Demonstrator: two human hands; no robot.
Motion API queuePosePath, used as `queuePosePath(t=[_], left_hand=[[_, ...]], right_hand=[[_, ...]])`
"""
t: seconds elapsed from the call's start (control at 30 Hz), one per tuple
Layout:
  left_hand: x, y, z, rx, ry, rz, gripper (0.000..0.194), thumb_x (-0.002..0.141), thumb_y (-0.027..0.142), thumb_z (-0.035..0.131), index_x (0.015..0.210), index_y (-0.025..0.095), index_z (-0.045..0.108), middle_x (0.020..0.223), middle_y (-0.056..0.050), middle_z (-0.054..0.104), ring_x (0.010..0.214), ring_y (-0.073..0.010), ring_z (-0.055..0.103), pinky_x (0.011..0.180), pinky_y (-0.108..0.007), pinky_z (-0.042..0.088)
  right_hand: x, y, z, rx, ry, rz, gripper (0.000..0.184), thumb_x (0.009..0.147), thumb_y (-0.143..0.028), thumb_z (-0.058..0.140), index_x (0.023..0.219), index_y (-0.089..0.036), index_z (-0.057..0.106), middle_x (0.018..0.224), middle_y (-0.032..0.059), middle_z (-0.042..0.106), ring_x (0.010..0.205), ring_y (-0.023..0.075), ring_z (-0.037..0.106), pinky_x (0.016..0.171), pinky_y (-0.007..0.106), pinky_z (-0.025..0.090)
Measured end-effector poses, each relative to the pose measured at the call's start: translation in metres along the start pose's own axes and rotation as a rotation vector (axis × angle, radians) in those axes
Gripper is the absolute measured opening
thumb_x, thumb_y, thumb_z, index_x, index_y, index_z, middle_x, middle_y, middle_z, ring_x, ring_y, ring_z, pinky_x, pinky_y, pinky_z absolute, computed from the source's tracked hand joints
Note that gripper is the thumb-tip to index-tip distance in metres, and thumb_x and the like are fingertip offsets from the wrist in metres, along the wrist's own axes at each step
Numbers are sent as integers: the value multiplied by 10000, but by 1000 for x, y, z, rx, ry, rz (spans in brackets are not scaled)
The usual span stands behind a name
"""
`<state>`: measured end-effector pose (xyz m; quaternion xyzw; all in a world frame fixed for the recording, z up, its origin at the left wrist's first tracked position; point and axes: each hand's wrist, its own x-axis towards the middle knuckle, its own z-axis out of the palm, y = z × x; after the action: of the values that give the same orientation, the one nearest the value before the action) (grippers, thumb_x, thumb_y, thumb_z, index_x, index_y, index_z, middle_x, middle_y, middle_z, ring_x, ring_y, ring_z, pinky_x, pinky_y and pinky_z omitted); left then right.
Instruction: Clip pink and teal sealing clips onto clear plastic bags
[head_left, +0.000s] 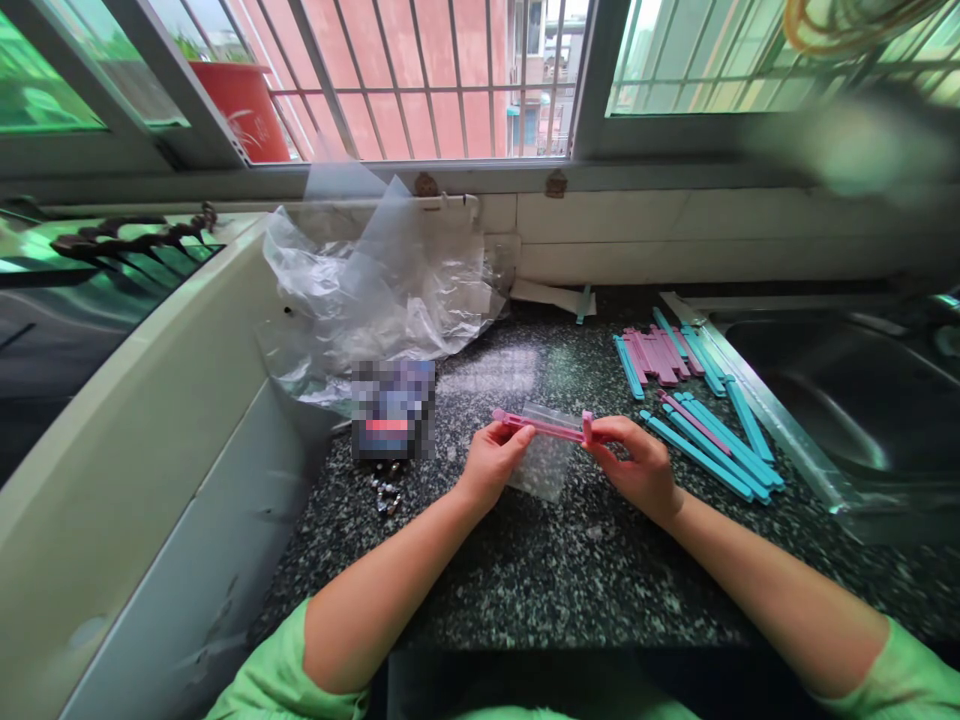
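Left fingers [519, 438] tight on pink clip [559, 428]; right fingers [618, 430] likewise

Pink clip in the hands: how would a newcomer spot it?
Find the speckled counter left of the metal sink. There, left hand and right hand hold the pink clip across a clear bag. Unlike the pink strips lying nearer the sink, it alone is held.

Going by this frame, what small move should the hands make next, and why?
Probably the right hand should press the upright piece at its end of the pink clip down, while the left hand steadies the other end. Both hands hold the clip, the clear bag shows above and below it, and that end piece looks raised.
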<state>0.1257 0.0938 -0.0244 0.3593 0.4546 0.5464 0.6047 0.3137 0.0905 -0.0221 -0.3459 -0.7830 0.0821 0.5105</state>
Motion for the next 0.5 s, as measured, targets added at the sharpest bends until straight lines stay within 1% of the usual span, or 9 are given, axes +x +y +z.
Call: queuePosePath(t=[0.07,0.2,0.5], left_hand=[[0,0,0,4,3,10,334,488,410,759,614,128,635,451,60,502,425,-41,348,456,-195,262],[0,-1,0,0,16,19,300,478,369,769,629,131,665,555,22,605,516,-71,453,540,-206,346],[0,-3,0,12,0,34,262,494,343,767,629,135,681,587,8,641,559,-91,503,608,-222,393]], right_hand=[[0,1,0,9,-9,1,166,780,-118,581,915,-215,582,792,28,640,720,134,618,649,278,537],[-1,2,0,-2,-18,-12,185,777,-111,584,926,-218,596,799,29,637,731,133,614,655,277,531],[0,2,1,-49,-12,-48,228,774,-120,597,969,-232,640,825,35,630,719,123,614,637,246,535]])
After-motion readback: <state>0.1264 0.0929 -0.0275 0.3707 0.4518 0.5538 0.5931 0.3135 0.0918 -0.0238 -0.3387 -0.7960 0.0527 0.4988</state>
